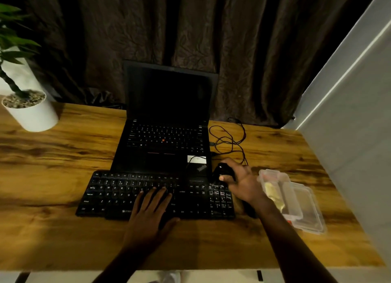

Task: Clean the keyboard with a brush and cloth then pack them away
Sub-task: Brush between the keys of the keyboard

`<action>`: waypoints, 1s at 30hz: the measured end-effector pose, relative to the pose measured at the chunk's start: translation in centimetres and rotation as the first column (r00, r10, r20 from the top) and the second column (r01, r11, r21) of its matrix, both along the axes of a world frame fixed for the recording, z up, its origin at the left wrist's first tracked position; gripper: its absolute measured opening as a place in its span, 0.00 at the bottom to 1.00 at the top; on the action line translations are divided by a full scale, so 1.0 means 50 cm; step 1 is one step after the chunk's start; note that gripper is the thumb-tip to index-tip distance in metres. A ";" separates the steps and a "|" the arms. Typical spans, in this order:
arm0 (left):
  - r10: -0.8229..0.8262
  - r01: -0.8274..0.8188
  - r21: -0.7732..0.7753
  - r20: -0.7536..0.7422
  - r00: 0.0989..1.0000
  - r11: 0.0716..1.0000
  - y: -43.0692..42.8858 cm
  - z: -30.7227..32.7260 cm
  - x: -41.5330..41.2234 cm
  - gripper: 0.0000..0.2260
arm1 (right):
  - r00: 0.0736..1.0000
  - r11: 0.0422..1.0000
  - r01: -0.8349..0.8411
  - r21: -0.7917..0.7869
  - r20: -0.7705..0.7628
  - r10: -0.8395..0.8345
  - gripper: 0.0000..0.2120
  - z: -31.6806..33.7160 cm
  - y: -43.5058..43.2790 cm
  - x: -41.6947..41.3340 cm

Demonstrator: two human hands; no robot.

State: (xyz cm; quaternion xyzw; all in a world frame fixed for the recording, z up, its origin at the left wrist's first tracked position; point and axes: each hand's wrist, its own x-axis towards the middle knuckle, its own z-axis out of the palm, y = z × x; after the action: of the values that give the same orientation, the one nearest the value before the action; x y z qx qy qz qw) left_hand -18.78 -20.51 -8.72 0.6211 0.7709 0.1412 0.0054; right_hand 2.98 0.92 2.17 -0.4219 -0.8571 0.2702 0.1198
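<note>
Your wood-grain surface (63, 155) carries: black keyboard (118, 196) nearest you, open laptop (165, 143) just behind it, white plant pot (33, 115) far left, tangled cable (228, 138) right of laptop, mouse (222, 172) beside keyboard's right end, clear plastic container (296, 200) near right edge.

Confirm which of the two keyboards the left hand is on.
The separate black keyboard nearest the person: the left hand lies flat on its keys. The laptop keyboard behind it is untouched; the right hand grips a dark object.
</note>
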 end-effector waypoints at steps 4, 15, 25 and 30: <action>-0.004 0.004 -0.027 -0.001 1.000 1.000 -0.002 0.003 -0.003 0.31 | 1.000 1.000 0.006 0.014 0.005 -0.006 0.17 0.010 0.019 0.030; -0.007 0.007 -0.034 -0.008 1.000 0.999 -0.002 0.003 -0.004 0.31 | 0.995 0.996 0.036 -0.082 -0.091 -0.043 0.16 -0.001 -0.010 -0.003; -0.006 0.006 0.002 -0.021 1.000 1.000 0.000 0.001 -0.001 0.31 | 1.000 0.999 0.025 -0.047 0.011 -0.024 0.16 0.025 0.031 0.061; -0.001 0.001 -0.006 -0.024 1.000 1.000 0.000 -0.002 -0.003 0.31 | 1.000 1.000 0.001 -0.026 -0.025 -0.001 0.15 0.008 0.011 0.035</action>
State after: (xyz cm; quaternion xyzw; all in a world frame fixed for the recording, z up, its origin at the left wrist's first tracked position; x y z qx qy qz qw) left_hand -18.93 -20.51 -8.84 0.6231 0.7709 0.1317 -0.0020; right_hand 4.71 1.47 2.57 -0.4204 -0.8518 0.2866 0.1249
